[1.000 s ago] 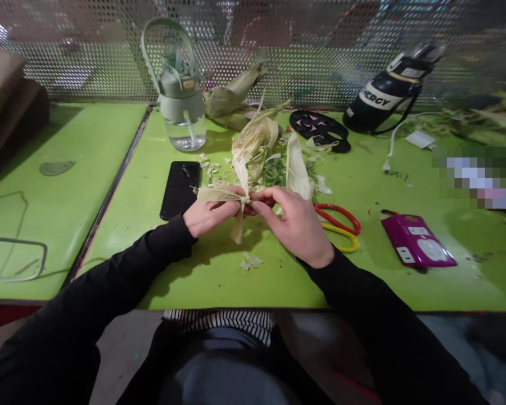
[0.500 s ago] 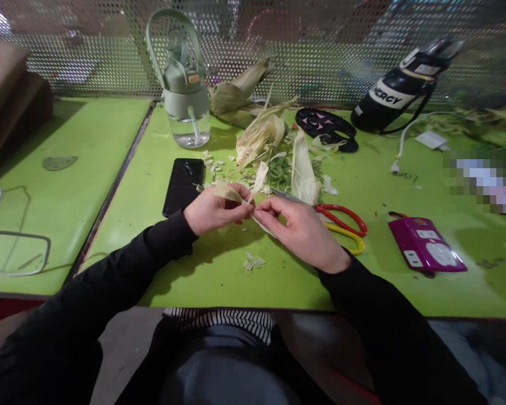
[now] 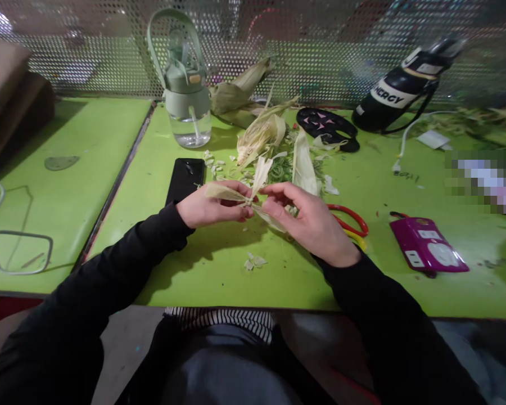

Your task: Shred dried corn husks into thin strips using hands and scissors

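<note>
Pale corn husk strips (image 3: 261,173), gathered at a small knot and spreading outward like petals, are pinched between the thumb and fingers of my left hand (image 3: 211,207). My right hand (image 3: 316,225) is just to the right of the knot, thumb and fingers parted, close to the lower right strip; whether it touches that strip is unclear. Beyond my hands lie a bundle of dried husk (image 3: 261,138), a broad upright husk leaf (image 3: 304,163) and green shreds (image 3: 280,170). Scissors with red and yellow handles (image 3: 354,218) lie partly hidden behind my right hand.
A phone (image 3: 185,177) lies beyond my left hand, near a green water bottle (image 3: 189,101). To the right are a purple power socket (image 3: 428,244), a black bottle (image 3: 394,93), a black perforated object (image 3: 329,128) and a white cable (image 3: 402,143). Husk scraps (image 3: 254,261) lie in front.
My right hand has let go of the husk knot, moved slightly right and parted its fingers. My left hand still holds the knot, and the husk strips now show more spread out.
</note>
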Demonstrator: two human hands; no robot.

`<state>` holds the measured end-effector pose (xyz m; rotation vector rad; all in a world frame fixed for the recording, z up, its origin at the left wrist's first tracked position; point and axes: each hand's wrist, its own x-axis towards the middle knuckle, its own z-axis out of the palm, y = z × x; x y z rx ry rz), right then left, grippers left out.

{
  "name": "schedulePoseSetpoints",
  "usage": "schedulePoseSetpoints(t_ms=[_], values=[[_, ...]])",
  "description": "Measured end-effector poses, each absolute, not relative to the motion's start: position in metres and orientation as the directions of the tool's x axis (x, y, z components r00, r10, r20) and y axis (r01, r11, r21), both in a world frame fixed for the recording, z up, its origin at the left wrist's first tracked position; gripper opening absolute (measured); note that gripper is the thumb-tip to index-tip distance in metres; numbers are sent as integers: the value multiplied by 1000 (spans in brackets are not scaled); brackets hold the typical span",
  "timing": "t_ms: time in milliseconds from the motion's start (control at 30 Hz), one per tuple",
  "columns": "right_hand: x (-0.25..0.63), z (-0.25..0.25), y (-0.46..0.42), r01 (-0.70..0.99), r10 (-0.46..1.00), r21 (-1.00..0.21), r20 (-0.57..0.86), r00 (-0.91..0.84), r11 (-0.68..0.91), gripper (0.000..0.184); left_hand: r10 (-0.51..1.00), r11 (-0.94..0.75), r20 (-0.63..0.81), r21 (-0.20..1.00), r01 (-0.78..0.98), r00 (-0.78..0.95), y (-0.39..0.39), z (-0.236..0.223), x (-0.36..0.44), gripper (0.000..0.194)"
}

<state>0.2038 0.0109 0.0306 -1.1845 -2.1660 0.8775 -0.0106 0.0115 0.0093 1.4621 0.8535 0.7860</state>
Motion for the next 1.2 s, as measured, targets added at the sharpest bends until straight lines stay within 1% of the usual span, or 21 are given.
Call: schedulePoseSetpoints(t_ms=[67,167,267,333,467,533,633,700,733,767,800,833,867,900,933,967,1033,1100,1133,1200], values=[[204,27,13,523,884,-752,170,-436,402,30,845,17,-22,1000,14,534,11,8,-8,21],[203,23,15,451,886,-806,183,-427,384,26,832,49,-40,999,-2,554,8,6,-3,20],[201,20,14,366,887,-870,154,-436,331,25,847,17,-35,999,38,531,5,5,3,16],[199,20,12,334,882,-891,135,-451,307,24,861,-6,-25,998,61,507,3,5,7,13],[196,17,8,248,879,-919,173,-445,306,15,875,-42,-4,996,85,483,0,5,8,11],[195,15,8,228,885,-925,184,-427,302,12,875,-62,8,993,96,483,0,3,7,11],[196,12,10,253,886,-923,160,-435,290,14,876,-64,-11,988,140,482,1,-2,7,11],[198,12,13,304,881,-892,181,-438,334,12,877,-19,-68,984,175,476,0,-7,9,13],[199,14,14,337,872,-859,221,-436,386,16,875,10,-100,982,189,473,0,-9,11,13],[200,15,15,372,853,-810,275,-444,454,23,872,37,-129,979,198,472,-1,-10,13,13],[201,16,16,404,823,-748,330,-462,526,31,868,60,-151,978,202,473,-2,-11,16,12],[202,17,16,429,787,-683,373,-491,591,34,864,80,-165,978,195,475,-3,-11,18,9],[202,18,16,447,752,-622,402,-522,643,31,860,100,-175,979,177,480,-4,-10,19,6],[202,18,16,464,724,-568,420,-547,680,23,854,124,-184,981,152,487,-4,-9,21,5],[202,17,17,481,707,-524,436,-557,703,15,845,155,-196,980,122,498,-5,-8,21,6],[202,16,17,498,695,-488,454,-557,717,11,834,192,-211,977,90,510,-5,-8,22,7],[202,14,18,518,672,-429,480,-564,740,12,813,247,-225,969,34,537,-5,-8,21,8],[201,12,18,511,646,-396,483,-591,763,17,792,270,-226,963,7,567,-4,-9,20,7],[201,12,19,503,636,-390,486,-599,771,17,781,277,-231,961,10,580,-4,-9,19,7],[201,11,19,492,637,-404,502,-585,771,8,766,289,-249,957,29,593,-3,-9,18,8]])
